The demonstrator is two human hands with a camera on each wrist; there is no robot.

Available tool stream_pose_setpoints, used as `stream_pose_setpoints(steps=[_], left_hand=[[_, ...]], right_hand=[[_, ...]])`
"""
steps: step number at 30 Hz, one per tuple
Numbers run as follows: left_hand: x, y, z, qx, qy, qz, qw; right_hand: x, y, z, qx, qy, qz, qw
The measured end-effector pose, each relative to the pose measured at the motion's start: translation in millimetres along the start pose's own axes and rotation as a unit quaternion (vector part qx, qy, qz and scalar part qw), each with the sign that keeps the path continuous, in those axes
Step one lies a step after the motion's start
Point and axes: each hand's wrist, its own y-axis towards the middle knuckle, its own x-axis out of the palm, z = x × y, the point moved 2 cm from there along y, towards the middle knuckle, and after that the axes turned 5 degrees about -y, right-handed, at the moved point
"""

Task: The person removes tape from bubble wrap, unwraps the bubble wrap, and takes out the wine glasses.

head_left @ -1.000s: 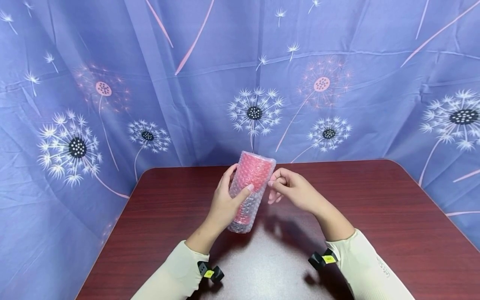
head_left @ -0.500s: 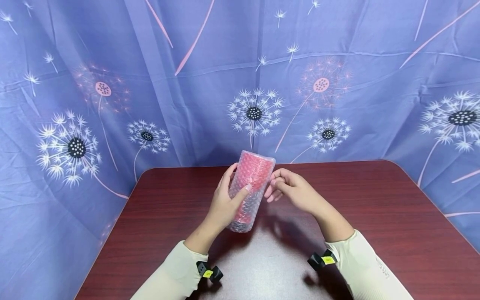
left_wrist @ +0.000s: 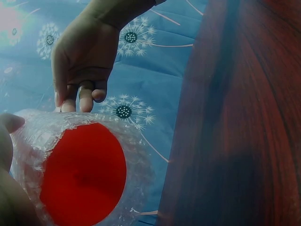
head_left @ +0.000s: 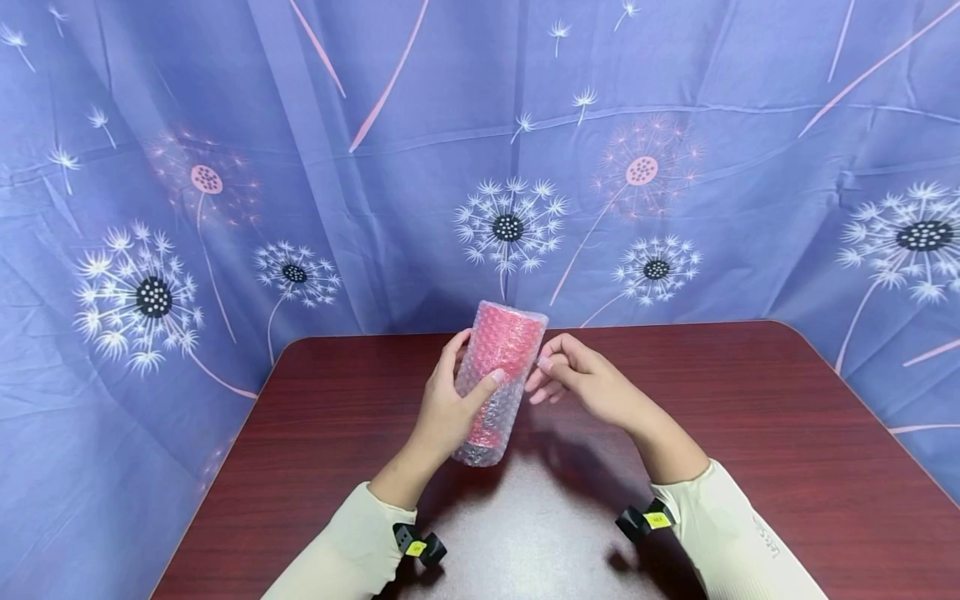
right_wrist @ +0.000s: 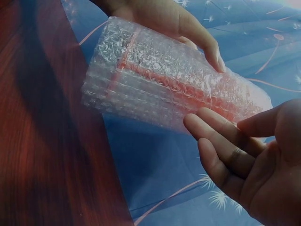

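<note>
A red cylinder in clear bubble wrap (head_left: 504, 342) is held tilted above the table. Its flat, round red end (left_wrist: 87, 174) shows in the left wrist view. My left hand (head_left: 450, 400) grips it from the left, with the thumb across the front and the other fingers behind. At the right edge, my right hand (head_left: 585, 379) pinches the bubble wrap (right_wrist: 141, 80) between thumb and index finger. The other fingers of that hand are loosely bent. The exact pinched spot is partly hidden.
A dark red-brown wooden table (head_left: 360, 400) lies beneath the hands. Behind it hangs a blue-purple cloth (head_left: 420, 208) with dandelion prints. Black wrist cameras (head_left: 420, 546) are strapped over the pale sleeves (head_left: 345, 542).
The wrapped cylinder has shifted very slightly left in my left hand. My right hand has moved a little left with it, its lower fingers loosening from their earlier curl.
</note>
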Motion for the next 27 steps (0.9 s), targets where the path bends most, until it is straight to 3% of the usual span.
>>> stream_pose_setpoints(steps=[15,22,27], left_hand=[[-0.1,0.7,1.9,-0.012,-0.001,0.008,0.9999],[0.9,0.4,0.4,-0.016,-0.005,-0.008,0.9998],[0.8,0.0,-1.1,-0.010,0.000,-0.017,0.9998]], right_hand=[[-1.5,2.1,0.7,-0.027,-0.053,0.052,0.997],[-1.0,2.0,-0.3,-0.028,-0.025,0.038,0.999],[-0.4,2.3,1.8,-0.031,-0.043,0.031,0.998]])
